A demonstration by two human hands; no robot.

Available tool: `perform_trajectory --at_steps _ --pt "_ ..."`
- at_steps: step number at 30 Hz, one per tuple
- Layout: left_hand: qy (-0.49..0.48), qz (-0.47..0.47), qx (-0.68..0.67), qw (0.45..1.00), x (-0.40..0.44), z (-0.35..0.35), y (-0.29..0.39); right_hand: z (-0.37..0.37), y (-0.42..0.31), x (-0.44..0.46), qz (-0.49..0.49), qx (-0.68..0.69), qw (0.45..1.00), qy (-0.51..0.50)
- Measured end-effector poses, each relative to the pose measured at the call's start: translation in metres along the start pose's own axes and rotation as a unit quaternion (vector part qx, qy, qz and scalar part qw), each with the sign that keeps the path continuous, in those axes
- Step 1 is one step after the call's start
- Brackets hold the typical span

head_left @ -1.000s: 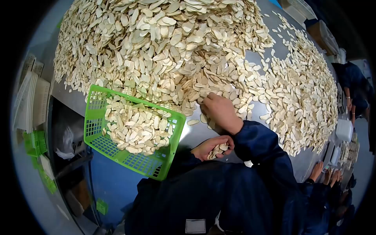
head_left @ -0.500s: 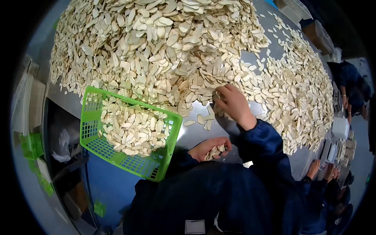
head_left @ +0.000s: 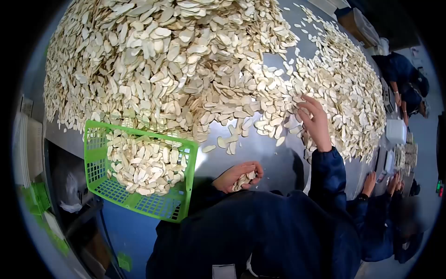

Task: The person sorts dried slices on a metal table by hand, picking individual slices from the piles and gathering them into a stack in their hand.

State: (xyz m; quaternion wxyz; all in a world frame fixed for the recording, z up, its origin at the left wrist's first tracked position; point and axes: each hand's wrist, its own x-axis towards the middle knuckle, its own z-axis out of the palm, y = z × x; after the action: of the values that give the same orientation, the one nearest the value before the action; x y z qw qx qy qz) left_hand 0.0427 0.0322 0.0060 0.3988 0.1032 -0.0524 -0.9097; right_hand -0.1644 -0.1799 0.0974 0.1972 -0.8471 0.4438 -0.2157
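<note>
Close to my body, my left hand (head_left: 239, 176) is curled around a small handful of pale dried slices (head_left: 244, 180). My right hand (head_left: 317, 123) reaches out over the edge of the right-hand spread of slices (head_left: 346, 83). Its fingers are extended and somewhat apart, the tips at the slices, with nothing visible held. A large heap of the same flat, oval slices (head_left: 139, 60) covers the far and left part of the metal table (head_left: 265, 153). Left of my left hand, a tilted green plastic basket (head_left: 191, 186) contains a pile of slices.
Several loose slices (head_left: 227, 142) lie on the metal between the basket and my right hand. At the right, other people's hands (head_left: 369, 183) are at the table near a white container (head_left: 396, 131). Stacked pale trays (head_left: 28, 144) stand at far left.
My right hand has moved right, from the front of the big heap to the right-hand spread. My left hand keeps its handful. The view has shifted slightly.
</note>
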Motion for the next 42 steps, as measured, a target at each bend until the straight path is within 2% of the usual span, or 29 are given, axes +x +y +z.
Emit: perform_trajectory --at_steps 1,3,5,7,9,10,13,14,15,17,19,20,23,27,30,31,33,34,38,42 --pt "0.0 -0.002 0.004 1.0 0.0 0.001 0.001 0.003 -0.003 -0.002 -0.006 -0.007 1.0 0.008" --pt "0.002 -0.004 0.01 1.0 -0.001 0.002 0.001 0.013 -0.016 -0.007 0.076 0.057 0.994 -0.058" --pt "0.016 -0.001 0.01 1.0 -0.002 0.003 0.0 0.031 -0.027 -0.016 0.053 0.01 0.995 -0.078" --pt "0.016 0.001 0.008 1.0 -0.001 0.001 -0.001 0.05 -0.038 -0.024 -0.036 -0.025 0.998 -0.035" --pt "0.004 0.001 0.009 1.0 -0.001 0.0 0.0 0.055 -0.038 -0.033 -0.055 -0.02 0.996 -0.071" --pt "0.006 0.001 0.006 1.0 -0.001 0.0 0.0 0.057 -0.031 -0.037 -0.042 0.021 0.998 -0.049" --pt "0.02 -0.011 0.009 1.0 0.0 -0.005 -0.003 0.037 -0.01 -0.042 0.076 0.081 0.991 -0.071" --pt "0.026 -0.017 0.013 0.999 0.001 -0.006 -0.003 0.03 -0.007 -0.046 0.126 0.091 0.987 -0.038" --pt "0.024 -0.017 0.012 1.0 0.001 -0.006 -0.003 0.021 0.002 -0.048 0.235 0.125 0.961 -0.075" --pt "0.023 -0.014 0.009 1.0 0.0 -0.004 -0.002 0.002 0.001 -0.043 0.32 0.112 0.938 -0.068" --pt "0.014 -0.008 -0.001 1.0 0.0 -0.004 -0.002 0.003 0.006 -0.049 0.177 -0.076 0.98 0.049" --pt "0.015 -0.004 0.002 1.0 0.001 -0.004 -0.002 0.004 0.007 -0.051 0.1 -0.169 0.975 0.107" --pt "0.036 0.006 0.021 0.999 -0.001 0.001 -0.002 0.012 -0.011 -0.055 0.098 -0.061 0.992 0.059" --pt "0.036 0.003 0.02 0.999 -0.001 0.003 0.0 0.036 -0.036 -0.071 -0.009 0.005 0.999 -0.05" --pt "0.035 0.007 0.026 0.999 -0.002 0.004 0.0 0.035 -0.005 -0.079 -0.04 -0.072 0.997 -0.009" --pt "0.035 0.01 0.029 0.999 -0.002 0.005 0.0 0.029 0.005 -0.077 0.006 -0.145 0.989 0.022" --pt "0.034 0.001 0.021 0.999 -0.001 0.002 -0.001 0.015 0.01 -0.072 0.057 -0.185 0.979 0.066" --pt "0.034 -0.003 0.017 0.999 -0.001 0.001 -0.001 0.011 0.002 -0.067 0.048 -0.184 0.979 0.073" --pt "0.032 0.0 0.039 0.999 0.0 0.001 -0.001 0.042 -0.022 -0.043 0.007 -0.005 0.999 0.033" --pt "0.03 -0.006 0.033 0.999 0.0 -0.003 -0.002 0.079 -0.05 -0.019 -0.027 -0.048 0.998 0.026"
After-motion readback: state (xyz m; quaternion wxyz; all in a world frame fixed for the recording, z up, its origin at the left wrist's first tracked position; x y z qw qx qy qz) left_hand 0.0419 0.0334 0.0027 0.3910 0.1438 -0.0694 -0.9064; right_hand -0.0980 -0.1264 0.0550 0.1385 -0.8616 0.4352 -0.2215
